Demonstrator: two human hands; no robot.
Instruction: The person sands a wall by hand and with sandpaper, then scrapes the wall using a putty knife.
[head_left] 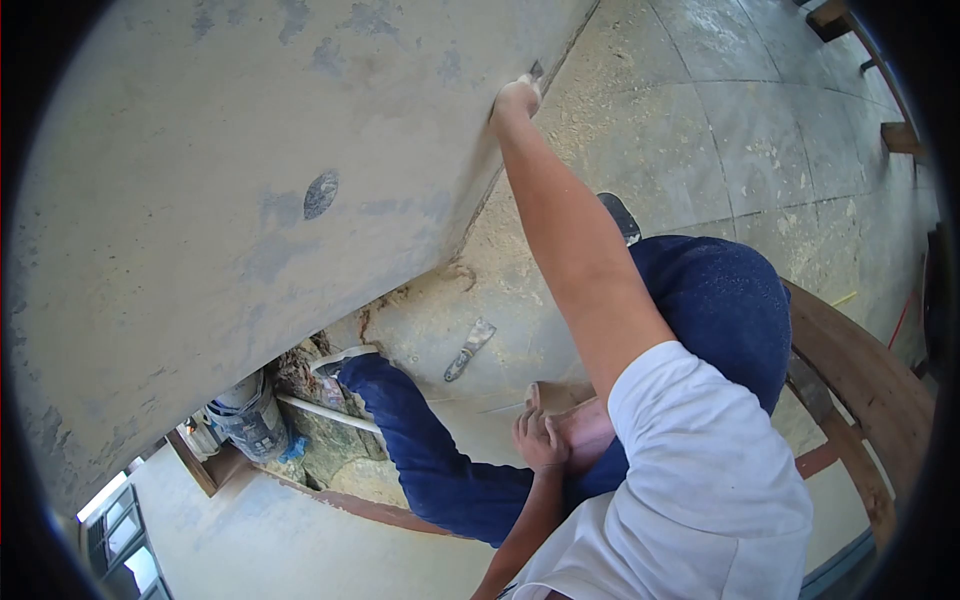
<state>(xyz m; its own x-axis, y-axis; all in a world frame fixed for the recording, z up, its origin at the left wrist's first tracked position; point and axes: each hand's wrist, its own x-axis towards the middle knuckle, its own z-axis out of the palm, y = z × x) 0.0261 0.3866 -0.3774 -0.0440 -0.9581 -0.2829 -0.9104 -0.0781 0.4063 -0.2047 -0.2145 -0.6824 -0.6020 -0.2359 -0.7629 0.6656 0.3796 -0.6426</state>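
My right hand (517,97) is stretched far forward, closed around a small scraper whose dark blade tip (537,70) touches the lower edge of the plastered wall (200,200). Most of the tool is hidden in the grip. Near my lap, my left hand (540,440) has its fingers curled against a pinkish object (585,428) that I cannot make out, with a tan piece (560,396) beyond it. A putty knife (470,348) with a stained blade lies on the dusty floor between my legs.
A stained bucket (250,422) and a white pipe (330,412) are at the lower left, beside rough stone (350,455). Curved wooden furniture (865,355) stands close on the right. Crumbs and dust cover the tiled floor (740,140) along the wall. More wooden legs (900,138) show at upper right.
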